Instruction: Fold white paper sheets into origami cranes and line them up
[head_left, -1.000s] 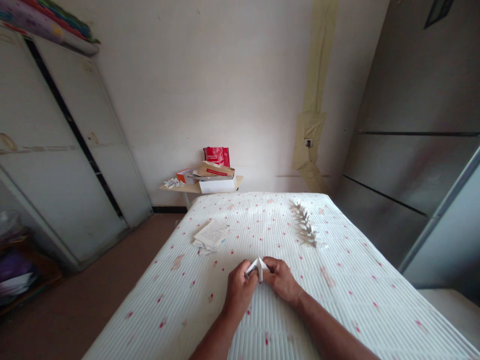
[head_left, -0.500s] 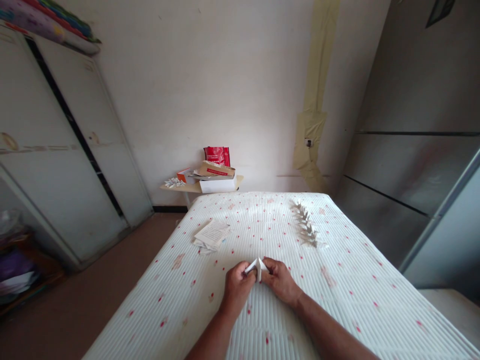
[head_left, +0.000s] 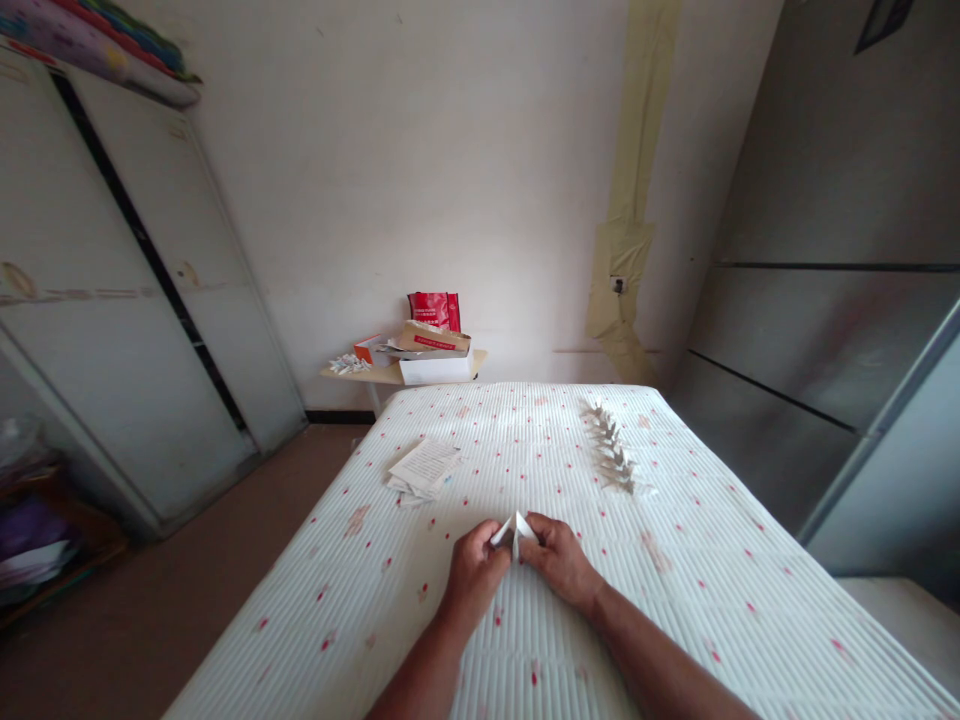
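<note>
Folded paper [head_left: 523, 527] (white), sharply peaked

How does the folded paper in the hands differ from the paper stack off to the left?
Shape: the folded paper rises to a peak, while the paper stack lies flat.
Support: the folded paper is held between the left hand and the right hand; the paper stack rests on the spotted cover, touched by neither.
Look: the paper stack's top sheet shows printed lines; none can be made out on the folded paper.
Both are pale.
</note>
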